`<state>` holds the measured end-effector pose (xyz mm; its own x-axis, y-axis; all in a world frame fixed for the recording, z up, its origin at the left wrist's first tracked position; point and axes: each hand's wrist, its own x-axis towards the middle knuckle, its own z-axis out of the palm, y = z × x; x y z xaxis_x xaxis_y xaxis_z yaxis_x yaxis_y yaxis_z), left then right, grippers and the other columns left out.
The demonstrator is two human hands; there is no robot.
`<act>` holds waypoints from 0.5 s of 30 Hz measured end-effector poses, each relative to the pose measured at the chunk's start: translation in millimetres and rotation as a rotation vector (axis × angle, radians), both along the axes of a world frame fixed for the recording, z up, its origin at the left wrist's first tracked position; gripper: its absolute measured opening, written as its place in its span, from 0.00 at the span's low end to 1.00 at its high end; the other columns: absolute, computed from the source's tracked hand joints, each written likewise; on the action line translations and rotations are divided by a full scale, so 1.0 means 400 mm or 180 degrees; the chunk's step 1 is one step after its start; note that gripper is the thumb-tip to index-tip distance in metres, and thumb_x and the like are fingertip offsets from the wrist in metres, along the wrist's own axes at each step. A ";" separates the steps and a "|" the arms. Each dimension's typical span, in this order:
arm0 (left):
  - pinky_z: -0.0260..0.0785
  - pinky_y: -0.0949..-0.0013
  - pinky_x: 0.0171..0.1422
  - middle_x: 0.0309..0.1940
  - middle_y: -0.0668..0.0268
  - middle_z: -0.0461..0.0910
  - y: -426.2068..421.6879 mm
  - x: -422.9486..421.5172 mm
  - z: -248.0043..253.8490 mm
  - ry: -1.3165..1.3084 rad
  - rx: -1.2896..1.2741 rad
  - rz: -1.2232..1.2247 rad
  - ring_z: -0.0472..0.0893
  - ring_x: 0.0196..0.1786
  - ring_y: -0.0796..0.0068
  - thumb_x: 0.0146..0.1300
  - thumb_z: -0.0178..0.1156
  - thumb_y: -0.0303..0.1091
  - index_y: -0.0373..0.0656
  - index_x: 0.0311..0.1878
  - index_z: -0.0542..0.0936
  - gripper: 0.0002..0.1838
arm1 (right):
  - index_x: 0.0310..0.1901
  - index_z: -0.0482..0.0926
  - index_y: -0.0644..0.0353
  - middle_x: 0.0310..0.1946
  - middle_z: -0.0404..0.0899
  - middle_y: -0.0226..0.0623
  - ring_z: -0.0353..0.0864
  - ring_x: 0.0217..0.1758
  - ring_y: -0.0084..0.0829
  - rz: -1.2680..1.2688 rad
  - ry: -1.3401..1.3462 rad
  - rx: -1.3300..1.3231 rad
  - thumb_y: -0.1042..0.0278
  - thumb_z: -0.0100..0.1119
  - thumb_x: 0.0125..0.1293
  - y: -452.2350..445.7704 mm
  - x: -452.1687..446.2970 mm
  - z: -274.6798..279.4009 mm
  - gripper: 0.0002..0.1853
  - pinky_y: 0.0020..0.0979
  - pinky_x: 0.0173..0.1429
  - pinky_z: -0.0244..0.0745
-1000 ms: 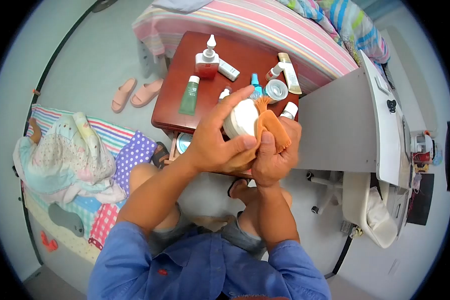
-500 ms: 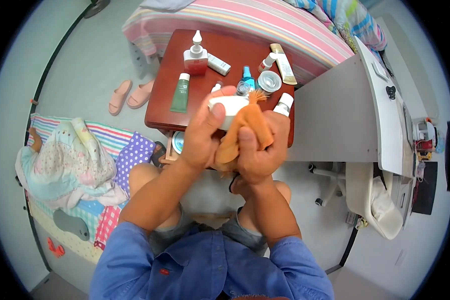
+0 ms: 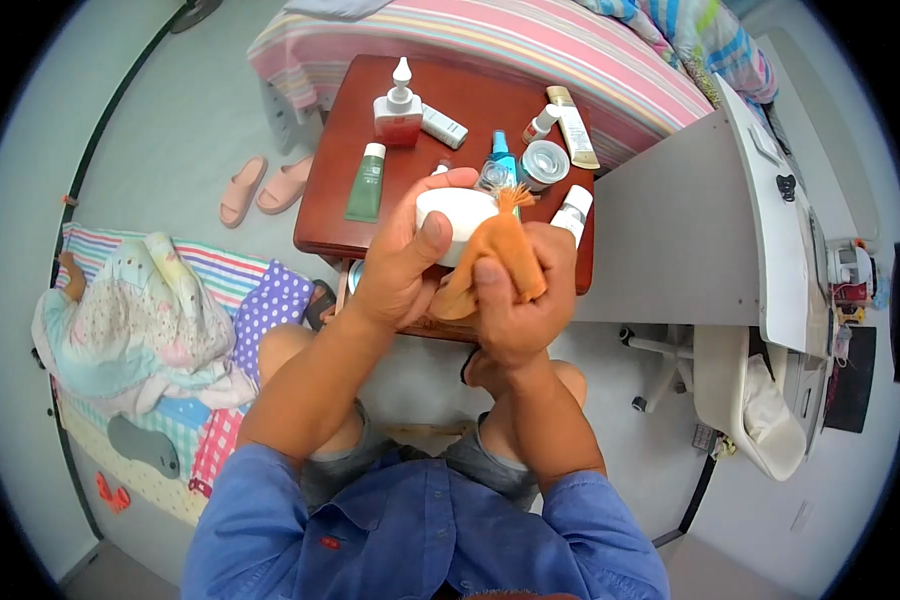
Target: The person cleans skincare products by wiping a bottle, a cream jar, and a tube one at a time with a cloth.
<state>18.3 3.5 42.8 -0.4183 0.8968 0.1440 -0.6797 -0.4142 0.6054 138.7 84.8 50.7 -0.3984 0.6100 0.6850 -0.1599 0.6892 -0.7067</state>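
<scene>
My left hand [image 3: 398, 268] is wrapped round a round white container [image 3: 454, 212], perhaps a cream jar, held up over the front of the table. An orange cloth [image 3: 505, 250] with a frayed tip is bunched in my right hand [image 3: 523, 305], its thumb pressed on the fabric. The cloth lies against the right side of the container and partly covers it. Behind my hands stand a blue spray bottle [image 3: 501, 148] and a clear-lidded jar [image 3: 543, 163]. A white bottle [image 3: 574, 208] lies just beyond my right hand.
On the red-brown table [image 3: 320, 215] are a pump bottle [image 3: 398, 118], a green tube [image 3: 367, 183], a grey tube [image 3: 444, 127] and a cream-coloured tube [image 3: 571, 130]. A striped bed [image 3: 490, 45] borders the back, a grey desk panel [image 3: 675, 215] the right. Pink slippers [image 3: 242, 190] lie left.
The view has shifted slightly, so the table items sit a little further right. My hands stay together, with the cloth still against the white container.
</scene>
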 end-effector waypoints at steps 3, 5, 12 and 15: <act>0.73 0.65 0.69 0.62 0.57 0.76 -0.008 -0.013 -0.002 0.0328 -0.0189 -0.0084 0.79 0.63 0.68 0.62 0.73 0.54 0.34 0.75 0.60 0.50 | 0.46 0.77 0.64 0.42 0.77 0.42 0.77 0.44 0.35 0.0041 -0.0018 0.0319 0.66 0.72 0.63 -0.002 -0.004 -0.001 0.16 0.34 0.50 0.74; 0.73 0.67 0.68 0.61 0.57 0.76 -0.008 0.000 -0.006 0.0281 -0.0232 -0.0108 0.78 0.62 0.70 0.62 0.74 0.51 0.33 0.75 0.60 0.49 | 0.47 0.77 0.64 0.42 0.78 0.39 0.77 0.44 0.32 0.0047 0.0072 -0.0252 0.66 0.70 0.66 0.022 -0.005 0.002 0.15 0.32 0.51 0.75; 0.73 0.66 0.69 0.61 0.56 0.77 0.011 0.018 -0.002 -0.0162 -0.0239 0.0225 0.79 0.61 0.68 0.64 0.73 0.48 0.32 0.74 0.61 0.45 | 0.48 0.78 0.65 0.43 0.80 0.39 0.80 0.45 0.32 -0.0172 -0.0024 -0.0486 0.74 0.63 0.64 0.010 -0.005 0.010 0.12 0.32 0.53 0.76; 0.74 0.61 0.69 0.60 0.52 0.78 0.005 -0.005 -0.011 -0.0391 -0.0181 0.0278 0.80 0.62 0.64 0.61 0.74 0.52 0.33 0.72 0.64 0.46 | 0.46 0.79 0.63 0.39 0.79 0.44 0.80 0.42 0.44 -0.0057 -0.0253 0.0571 0.76 0.69 0.52 -0.018 -0.001 0.002 0.18 0.37 0.48 0.78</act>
<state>16.1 5.5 38.5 -0.5063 0.8615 0.0369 -0.7130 -0.4423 0.5440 138.4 77.5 51.4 -0.4458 0.4884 0.7502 -0.0951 0.8075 -0.5822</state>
